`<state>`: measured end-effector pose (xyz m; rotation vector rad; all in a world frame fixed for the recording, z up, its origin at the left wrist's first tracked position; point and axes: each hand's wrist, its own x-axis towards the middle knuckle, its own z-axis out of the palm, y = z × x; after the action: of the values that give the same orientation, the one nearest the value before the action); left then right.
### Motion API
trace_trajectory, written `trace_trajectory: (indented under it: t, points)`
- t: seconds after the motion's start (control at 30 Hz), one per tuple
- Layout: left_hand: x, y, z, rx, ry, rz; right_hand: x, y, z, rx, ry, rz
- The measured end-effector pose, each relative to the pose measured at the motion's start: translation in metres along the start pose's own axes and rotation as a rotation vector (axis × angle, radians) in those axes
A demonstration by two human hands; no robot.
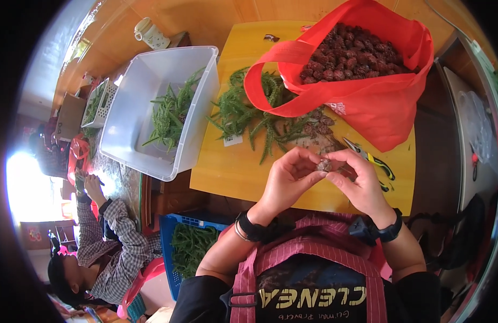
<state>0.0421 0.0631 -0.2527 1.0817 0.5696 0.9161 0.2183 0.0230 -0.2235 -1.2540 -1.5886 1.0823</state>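
Observation:
A small brown pine cone [324,165] is pinched between the fingertips of both my hands, just above the near part of the yellow table [214,175]. My left hand [293,177] grips it from the left, thumb and fingers closed. From the other side my right hand [359,176] closes on it; a thin dark strand seems to show by the right fingers, too small to make out. Beyond my hands lie a few loose pine cones [320,127] and a heap of green artificial sprigs [243,110]. Pliers [375,161] with yellow and black handles rest right of my right hand.
A red bag [367,113] full of pine cones stands at the far right of the table. Left is a clear plastic bin [128,129] holding sprigs. A blue crate [169,242] of greenery sits below. At far left another person [122,237] works.

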Motion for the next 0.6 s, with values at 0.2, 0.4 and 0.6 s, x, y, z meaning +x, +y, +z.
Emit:
trace_trajectory:
  t: [0.2,0.4,0.6]
  points:
    - [-0.002,0.007,-0.001,0.27,0.008,0.077,-0.005,0.013,0.008,0.416,-0.03,0.106]
    - [0.026,0.018,-0.031,1.04,0.235,0.128,-0.011,0.02,0.0,0.422,0.063,0.116]
    - [0.044,0.001,-0.054,1.65,0.232,0.114,-0.012,0.009,-0.006,0.385,0.063,0.176]
